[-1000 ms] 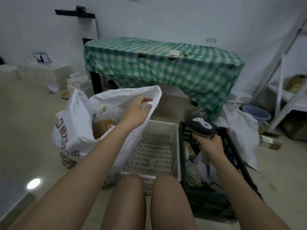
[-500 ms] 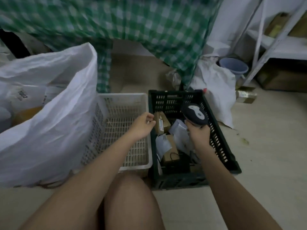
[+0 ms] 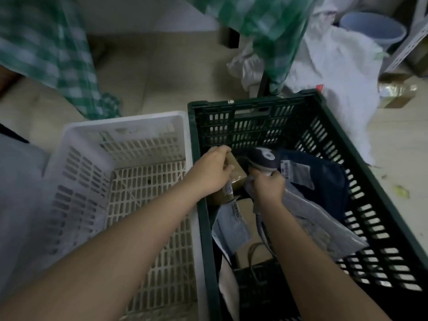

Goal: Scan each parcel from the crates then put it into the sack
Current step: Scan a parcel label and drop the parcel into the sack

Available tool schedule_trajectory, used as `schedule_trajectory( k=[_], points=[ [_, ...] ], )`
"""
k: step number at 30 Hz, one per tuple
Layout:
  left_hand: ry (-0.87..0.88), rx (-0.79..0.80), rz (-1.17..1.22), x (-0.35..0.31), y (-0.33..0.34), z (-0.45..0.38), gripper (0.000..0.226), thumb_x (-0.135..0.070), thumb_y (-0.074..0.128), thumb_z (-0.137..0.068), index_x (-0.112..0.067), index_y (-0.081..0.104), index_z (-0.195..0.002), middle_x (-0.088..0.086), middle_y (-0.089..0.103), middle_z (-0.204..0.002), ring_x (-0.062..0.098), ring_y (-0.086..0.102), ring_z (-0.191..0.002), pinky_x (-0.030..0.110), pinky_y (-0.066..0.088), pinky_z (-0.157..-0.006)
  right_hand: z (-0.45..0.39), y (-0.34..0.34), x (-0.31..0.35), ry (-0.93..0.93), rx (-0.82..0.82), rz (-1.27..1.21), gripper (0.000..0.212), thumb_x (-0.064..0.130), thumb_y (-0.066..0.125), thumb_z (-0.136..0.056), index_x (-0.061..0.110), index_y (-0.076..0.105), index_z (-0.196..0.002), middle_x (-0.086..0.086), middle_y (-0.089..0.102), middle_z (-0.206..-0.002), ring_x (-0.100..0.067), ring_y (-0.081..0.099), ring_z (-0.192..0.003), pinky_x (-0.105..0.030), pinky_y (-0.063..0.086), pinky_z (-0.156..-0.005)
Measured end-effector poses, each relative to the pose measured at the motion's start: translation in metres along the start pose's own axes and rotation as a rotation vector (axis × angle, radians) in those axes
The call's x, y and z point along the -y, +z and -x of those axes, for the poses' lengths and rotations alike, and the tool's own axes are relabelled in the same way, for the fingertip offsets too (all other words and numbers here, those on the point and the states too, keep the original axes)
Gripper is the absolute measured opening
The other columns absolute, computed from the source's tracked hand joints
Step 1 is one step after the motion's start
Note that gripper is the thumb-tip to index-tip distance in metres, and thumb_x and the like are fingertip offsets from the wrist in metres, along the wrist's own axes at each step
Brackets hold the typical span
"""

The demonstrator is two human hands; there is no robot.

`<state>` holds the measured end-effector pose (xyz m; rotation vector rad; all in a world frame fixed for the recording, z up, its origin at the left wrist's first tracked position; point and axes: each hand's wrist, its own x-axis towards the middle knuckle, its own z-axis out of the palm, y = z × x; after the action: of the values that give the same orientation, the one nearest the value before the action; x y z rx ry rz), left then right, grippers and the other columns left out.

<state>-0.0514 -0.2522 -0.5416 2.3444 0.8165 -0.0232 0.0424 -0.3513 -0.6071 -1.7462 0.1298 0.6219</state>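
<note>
Inside the dark green crate [image 3: 375,172], my left hand [image 3: 212,172] grips a small brown box parcel [image 3: 234,181] with a white label on its side. My right hand [image 3: 267,187] holds the handle of a dark barcode scanner [image 3: 264,158], whose head sits just right of the box. Under and around my hands lie several more parcels: a dark blue bag with a barcode label [image 3: 324,179], grey poly bags [image 3: 319,218] and a brown box [image 3: 249,216]. The white crate [image 3: 125,126] on the left holds nothing. An edge of the white sack [image 3: 16,181] shows at far left.
A green checked tablecloth [image 3: 53,56] hangs over the far floor. White sacking [image 3: 335,72] and a blue bucket [image 3: 372,28] lie beyond the green crate at right. The scanner's cord [image 3: 254,269] loops in the crate's near end. My knee shows between the crates.
My left hand left the sack's mouth, crossed over the white crate and took hold of the brown box. The scanner hand dropped into the green crate. My view tilted down and closer.
</note>
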Motion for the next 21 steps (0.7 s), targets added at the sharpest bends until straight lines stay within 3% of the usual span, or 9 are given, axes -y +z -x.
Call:
schedule_trajectory(
  k=[3,5,9,11,14,16,18,21],
  points=[
    [0.038,0.071,-0.193,0.000,0.022,-0.041,0.043,-0.018,0.054,-0.095,-0.009,0.042,-0.136,0.012,0.046,-0.137,0.027,0.044,-0.127,0.036,0.038,-0.104,-0.017,0.007,-0.010,0.049,0.017,-0.102,0.010,0.009,0.066,-0.077,0.015,0.058,-0.078,-0.006,0.060,-0.071,-0.023,0.058,-0.074,-0.036,0.044,-0.067],
    [0.018,0.128,-0.373,0.001,0.036,-0.063,0.050,-0.015,0.057,-0.093,-0.003,0.038,-0.138,0.017,0.043,-0.139,0.030,0.038,-0.131,0.041,0.035,-0.108,-0.025,0.010,-0.017,0.063,0.045,-0.127,0.009,0.009,0.067,-0.077,0.011,0.061,-0.082,-0.006,0.060,-0.072,-0.023,0.057,-0.075,-0.036,0.044,-0.067],
    [-0.208,0.247,-0.578,0.004,0.055,-0.079,0.073,-0.016,0.060,-0.090,0.002,0.019,-0.148,0.023,0.030,-0.147,0.037,0.029,-0.134,0.044,0.034,-0.108,-0.029,0.000,-0.026,0.046,0.065,-0.127,0.025,0.007,0.067,-0.077,0.001,0.064,-0.101,-0.006,0.063,-0.082,-0.021,0.059,-0.080,-0.033,0.046,-0.072],
    [-0.221,0.250,-0.592,0.005,0.062,-0.079,0.067,-0.016,0.061,-0.091,0.001,0.026,-0.145,0.020,0.034,-0.144,0.035,0.031,-0.130,0.041,0.038,-0.101,-0.030,-0.009,-0.027,0.038,0.025,-0.126,0.018,0.011,0.068,-0.076,0.006,0.065,-0.093,-0.004,0.063,-0.079,-0.020,0.060,-0.079,-0.033,0.046,-0.070],
    [-0.159,0.130,-0.585,0.009,0.066,-0.077,0.055,-0.020,0.061,-0.091,-0.004,0.039,-0.139,0.016,0.039,-0.136,0.034,0.034,-0.125,0.037,0.037,-0.099,-0.030,-0.020,-0.023,0.036,0.003,-0.185,0.009,0.010,0.068,-0.078,0.015,0.061,-0.080,-0.007,0.064,-0.076,-0.024,0.061,-0.077,-0.037,0.046,-0.068],
    [-0.179,0.112,-0.521,0.012,0.070,-0.075,0.052,-0.030,0.061,-0.091,-0.016,0.044,-0.138,0.014,0.034,-0.136,0.035,0.030,-0.124,0.040,0.032,-0.103,-0.030,-0.027,-0.018,0.042,0.000,-0.189,0.017,0.011,0.069,-0.083,0.012,0.061,-0.099,-0.014,0.068,-0.096,-0.029,0.063,-0.089,-0.041,0.050,-0.075],
    [-0.201,0.192,-0.359,0.009,0.073,-0.072,0.044,-0.035,0.062,-0.090,-0.031,0.051,-0.132,0.011,0.032,-0.138,0.036,0.030,-0.126,0.044,0.031,-0.107,-0.026,-0.033,-0.014,0.044,-0.010,-0.182,0.033,0.014,0.071,-0.085,0.009,0.058,-0.115,-0.016,0.066,-0.111,-0.032,0.064,-0.101,-0.044,0.052,-0.086],
    [-0.108,0.292,-0.178,-0.004,0.079,-0.064,0.037,-0.022,0.062,-0.089,-0.026,0.056,-0.125,0.006,0.058,-0.124,0.027,0.056,-0.108,0.035,0.049,-0.087,-0.018,-0.038,-0.010,0.046,-0.029,-0.176,0.043,0.015,0.072,-0.084,0.004,0.057,-0.123,-0.017,0.065,-0.116,-0.034,0.063,-0.106,-0.041,0.051,-0.085]
  ],
)
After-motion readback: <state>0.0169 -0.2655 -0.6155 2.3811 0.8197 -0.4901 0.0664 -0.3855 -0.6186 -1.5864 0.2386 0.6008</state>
